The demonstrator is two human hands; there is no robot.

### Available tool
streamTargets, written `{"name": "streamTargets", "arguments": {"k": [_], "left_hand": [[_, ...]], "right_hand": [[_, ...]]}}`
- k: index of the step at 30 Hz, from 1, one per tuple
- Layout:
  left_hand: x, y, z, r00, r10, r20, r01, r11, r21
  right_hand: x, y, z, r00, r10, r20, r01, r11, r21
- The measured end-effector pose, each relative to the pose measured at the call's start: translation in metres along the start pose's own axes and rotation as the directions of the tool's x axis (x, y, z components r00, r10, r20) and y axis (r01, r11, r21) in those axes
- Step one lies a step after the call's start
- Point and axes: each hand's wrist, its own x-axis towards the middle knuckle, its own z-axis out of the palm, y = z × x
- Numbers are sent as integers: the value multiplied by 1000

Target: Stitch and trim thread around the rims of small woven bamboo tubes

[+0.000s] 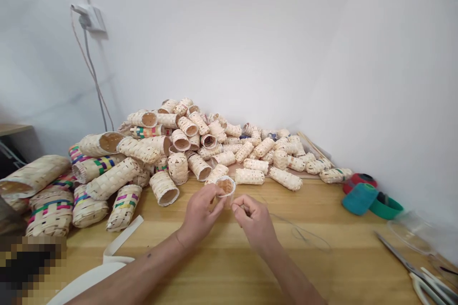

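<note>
Near the middle of the wooden table (222,267), my left hand (201,207) grips a small woven basket (226,187) by its rim, thumb outside. The basket's round opening, edged in white, faces up and toward me. My right hand (253,217) is closed in a pinch just right of the basket's side; what lies between its fingertips is too small to make out. A thin grey thread (304,233) lies in loose loops on the table to the right of my right hand.
Woven baskets (179,169) are heaped along the wall, some with coloured bands. At the right are a teal thread spool (359,198), a green ring-shaped object (388,207), a clear container (411,231) and scissors (408,264). White strip material (93,279) lies at the front left.
</note>
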Motion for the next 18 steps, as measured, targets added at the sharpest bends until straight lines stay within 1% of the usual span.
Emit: {"name": "streamTargets", "arguments": {"k": [2,6,10,13,15,17,18], "left_hand": [[2,0,-1,999,-38,-6,38,999,-8],[3,0,-2,997,-83,1,82,996,-44],[3,3,-1,992,-129,13,130,989,-77],[4,1,-1,985,-174,10,174,978,-118],[7,-3,-3,973,-230,-16,225,962,-153],[9,-10,-6,951,-300,-68,284,941,-183],[11,-15,-7,938,-334,-94,312,930,-196]], "right_hand": [[-2,-1,2,999,-42,10,43,998,-53],[-4,-2,3,994,-110,10,110,989,-103],[-3,-1,0,993,-120,15,121,987,-106],[-5,0,4,990,-141,17,142,982,-125],[-9,-1,9,980,-191,54,197,965,-171],[-15,-8,12,955,-262,139,289,927,-241],[-18,-14,11,934,-299,197,346,895,-281]]}}
